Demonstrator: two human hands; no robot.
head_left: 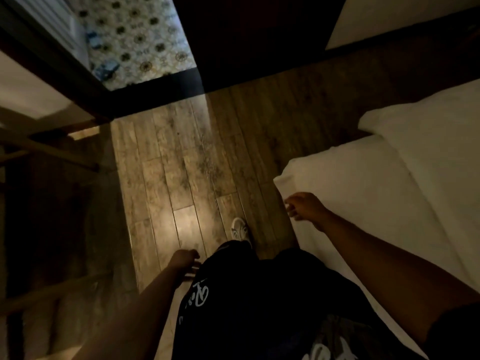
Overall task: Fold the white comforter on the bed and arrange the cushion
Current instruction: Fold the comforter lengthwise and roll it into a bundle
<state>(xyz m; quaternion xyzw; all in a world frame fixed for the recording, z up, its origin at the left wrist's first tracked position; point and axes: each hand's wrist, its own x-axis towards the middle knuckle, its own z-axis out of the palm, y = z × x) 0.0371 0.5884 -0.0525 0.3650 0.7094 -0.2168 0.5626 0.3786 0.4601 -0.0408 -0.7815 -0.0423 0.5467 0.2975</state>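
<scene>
The white comforter (428, 141) lies on top of the bed (358, 193) along the right side of the view, its corner bulging near the far end. My right hand (305, 206) hovers over the bed's near corner with loosely curled fingers and holds nothing. My left hand (183, 258) hangs beside my dark trousers, low and to the left, with nothing in it. No cushion is in view.
A wooden plank floor (181, 165) runs ahead between the bed and dark wooden furniture (52, 203) on the left. A doorway at the top left opens on a patterned tile floor (135, 35). My white shoe (240, 228) steps forward.
</scene>
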